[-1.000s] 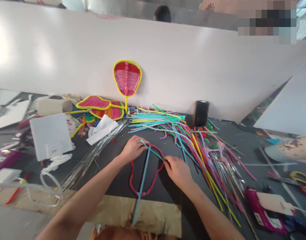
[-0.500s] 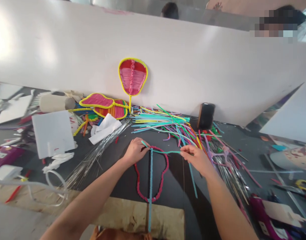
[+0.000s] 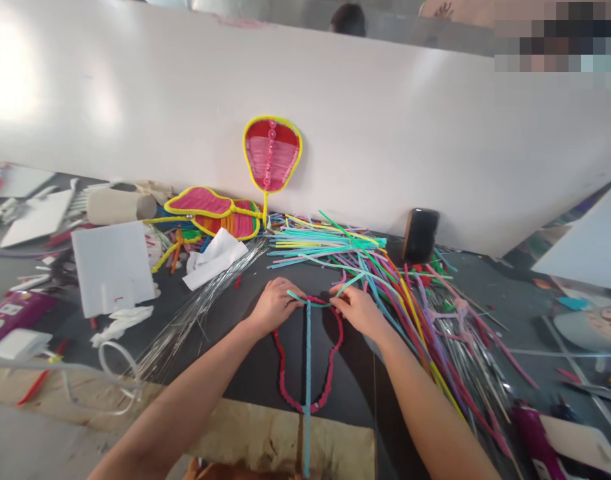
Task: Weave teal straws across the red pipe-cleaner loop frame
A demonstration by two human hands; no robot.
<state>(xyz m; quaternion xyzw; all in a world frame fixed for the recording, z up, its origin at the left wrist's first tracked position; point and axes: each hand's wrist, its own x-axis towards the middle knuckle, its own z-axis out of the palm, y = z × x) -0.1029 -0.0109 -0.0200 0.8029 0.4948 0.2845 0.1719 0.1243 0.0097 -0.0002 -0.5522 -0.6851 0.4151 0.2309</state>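
A fan-shaped frame wrapped in red pipe cleaner (image 3: pixel 281 370) lies on the dark table, with a light blue stem (image 3: pixel 308 373) running down its middle and out past the lower end. At the top of the frame, my left hand (image 3: pixel 279 305) pinches one end of a turquoise pipe cleaner (image 3: pixel 352 283), and the fingertips also meet the red rim. My right hand (image 3: pixel 354 308) pinches the same pipe cleaner on the other side of the stem, its free end sticking up to the right. Between my hands the strand crosses near the stem's top; exact contact there is hard to see.
Beyond my hands lie loose pipe cleaners (image 3: pixel 330 240) in many colours. A finished yellow-edged fan (image 3: pixel 272 153) leans on the white board (image 3: pixel 185 100). A phone (image 3: pixel 421 235) stands at right. Wires (image 3: pixel 200 303), a white card (image 3: pixel 114 270) and a purple glue gun (image 3: pixel 538 437) lie around.
My right hand has moved left along the turquoise pipe cleaner, close to the stem, and the free end now points up. My left hand keeps its pinch. The view has shifted slightly.
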